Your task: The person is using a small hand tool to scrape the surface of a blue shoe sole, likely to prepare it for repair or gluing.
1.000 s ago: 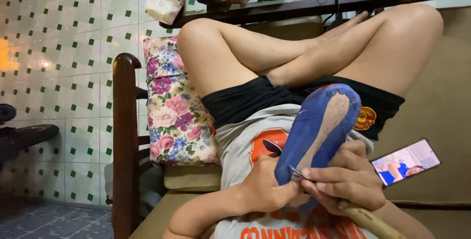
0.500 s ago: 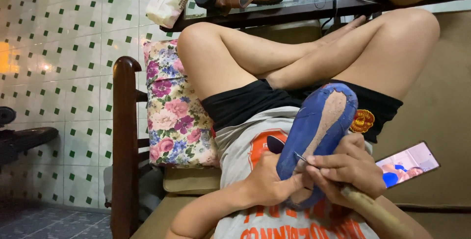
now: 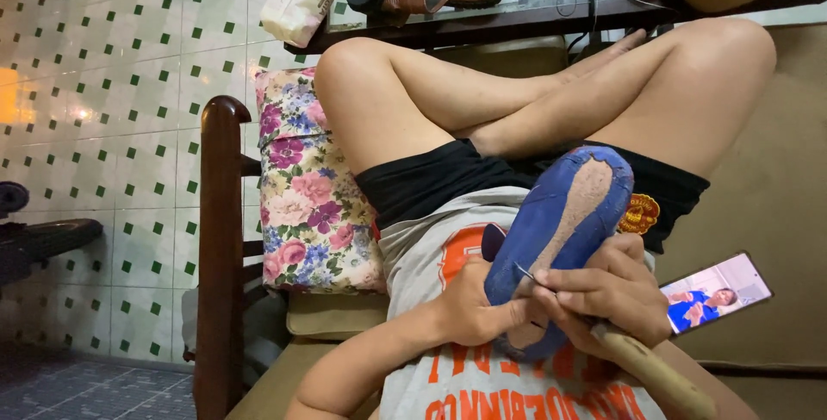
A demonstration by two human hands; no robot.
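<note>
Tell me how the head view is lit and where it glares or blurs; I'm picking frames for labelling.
Head view: soft, even indoor light; warm glare on the tiled wall at far left; the blue shoe sole, left hand and right hand are sharp; the phone screen glows brightly; the wooden handle looks slightly soft.

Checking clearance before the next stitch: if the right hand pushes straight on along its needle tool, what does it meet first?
The right hand points its thin metal tip up-left into the blue shoe sole. It would likely meet the sole's edge first; depth is unclear.
</note>
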